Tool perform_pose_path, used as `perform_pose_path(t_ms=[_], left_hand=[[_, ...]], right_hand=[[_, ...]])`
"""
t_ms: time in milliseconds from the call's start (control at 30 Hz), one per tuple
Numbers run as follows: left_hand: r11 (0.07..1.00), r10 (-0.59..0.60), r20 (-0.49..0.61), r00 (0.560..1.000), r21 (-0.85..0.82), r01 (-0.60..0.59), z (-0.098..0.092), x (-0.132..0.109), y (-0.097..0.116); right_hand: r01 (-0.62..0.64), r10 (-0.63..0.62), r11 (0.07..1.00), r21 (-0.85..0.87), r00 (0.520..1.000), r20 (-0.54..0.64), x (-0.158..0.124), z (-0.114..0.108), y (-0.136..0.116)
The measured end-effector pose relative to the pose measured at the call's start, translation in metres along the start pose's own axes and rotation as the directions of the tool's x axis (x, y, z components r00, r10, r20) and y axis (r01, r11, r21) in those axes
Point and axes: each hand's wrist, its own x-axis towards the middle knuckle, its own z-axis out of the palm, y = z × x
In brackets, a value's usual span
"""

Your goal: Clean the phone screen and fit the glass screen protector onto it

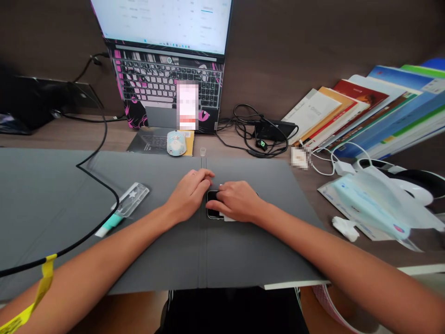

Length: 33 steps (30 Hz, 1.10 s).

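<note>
A phone (212, 198) with a black front lies on the grey desk mat (167, 260), mostly covered by my right hand (239, 199). That hand has its fingers bent over the phone and its thumb stretched across it. Under the palm and fingers a thin white sheet (229, 218) peeks out; whether it is paper or cloth I cannot tell. Just left of the phone rests my left hand (189, 195), its fingers loosely bent with the tips pointing right, and nothing visible in it.
A laptop (170, 86) stands behind, with a mouse (176, 143) before it. Left lies a clear case (134, 199) under a black cable (100, 181). Right are tangled cables (246, 139), leaning books (368, 106), a tissue pack (368, 199) and a crumpled tissue (346, 228).
</note>
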Motion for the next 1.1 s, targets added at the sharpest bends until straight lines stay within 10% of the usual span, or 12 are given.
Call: perform_pose_path(t_ms=[433,700,1100], left_hand=[[0.978,0.149,0.189,0.971,0.117,-0.173,0.007,-0.004,-0.002],[0.957,0.163,0.264,0.951,0.191,-0.217,0.001,-0.005,-0.001],[0.980,0.078,0.138,0.987,0.173,-0.101,0.003,-0.001,-0.004]], right_hand=[[-0.084,0.084,0.996,-0.025,0.996,0.004,-0.056,-0.014,0.027],[-0.042,0.094,0.975,0.218,0.968,-0.231,-0.104,-0.016,0.033],[-0.197,0.218,0.961,0.196,0.971,-0.093,-0.057,-0.016,0.024]])
